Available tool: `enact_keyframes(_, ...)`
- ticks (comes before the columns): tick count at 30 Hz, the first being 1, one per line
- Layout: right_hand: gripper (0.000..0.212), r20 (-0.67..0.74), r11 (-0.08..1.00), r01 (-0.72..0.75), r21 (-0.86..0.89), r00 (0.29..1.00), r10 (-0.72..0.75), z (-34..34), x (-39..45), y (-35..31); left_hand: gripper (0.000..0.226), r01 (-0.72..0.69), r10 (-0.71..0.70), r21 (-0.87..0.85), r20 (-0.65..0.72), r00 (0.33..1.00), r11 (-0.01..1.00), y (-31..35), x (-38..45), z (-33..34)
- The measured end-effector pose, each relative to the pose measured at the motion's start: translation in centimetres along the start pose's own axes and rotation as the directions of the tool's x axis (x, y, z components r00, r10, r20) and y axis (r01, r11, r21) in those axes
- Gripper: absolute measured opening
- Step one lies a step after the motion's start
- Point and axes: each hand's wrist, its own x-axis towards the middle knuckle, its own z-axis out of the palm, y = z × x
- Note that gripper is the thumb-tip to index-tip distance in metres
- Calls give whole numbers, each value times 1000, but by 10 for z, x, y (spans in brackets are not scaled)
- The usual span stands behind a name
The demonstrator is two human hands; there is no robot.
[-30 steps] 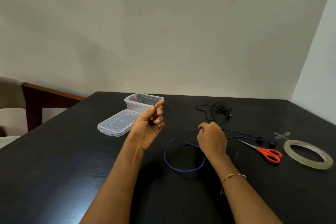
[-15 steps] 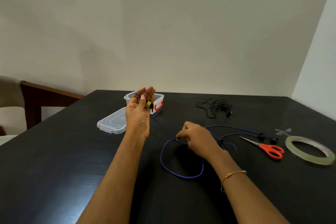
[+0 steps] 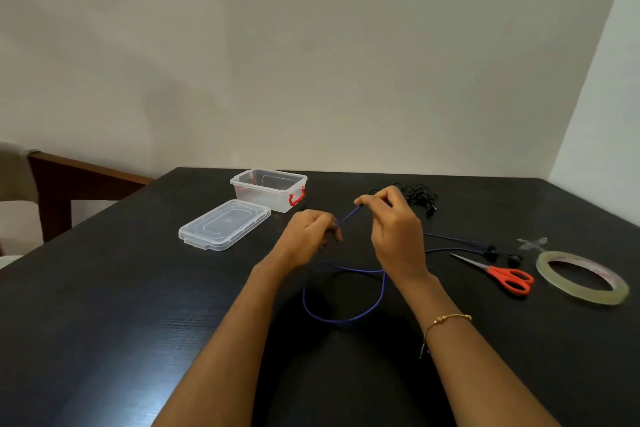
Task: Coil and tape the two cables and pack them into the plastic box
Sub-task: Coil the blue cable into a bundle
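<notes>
Blue cable [image 3: 346, 317] runs between both hands, its held end hidden.

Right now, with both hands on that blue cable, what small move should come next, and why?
Probably bring the right hand over to lay its pinched stretch of blue cable around the left hand, which already grips one end. Most of the cable lies loose on the table, so winding has barely begun.

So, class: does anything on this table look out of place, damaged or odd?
Nothing stands out. The black cable lies tangled and uncoiled, the plastic box sits open with its lid beside it, and both hands hold the blue cable, as expected mid-task.
</notes>
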Motion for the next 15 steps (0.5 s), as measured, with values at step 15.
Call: enact_keyframes(15,26,616,994,24,107,783,-86,14,-11,-24,31,-207,-8,-953,-214,977,222,9,7,-17)
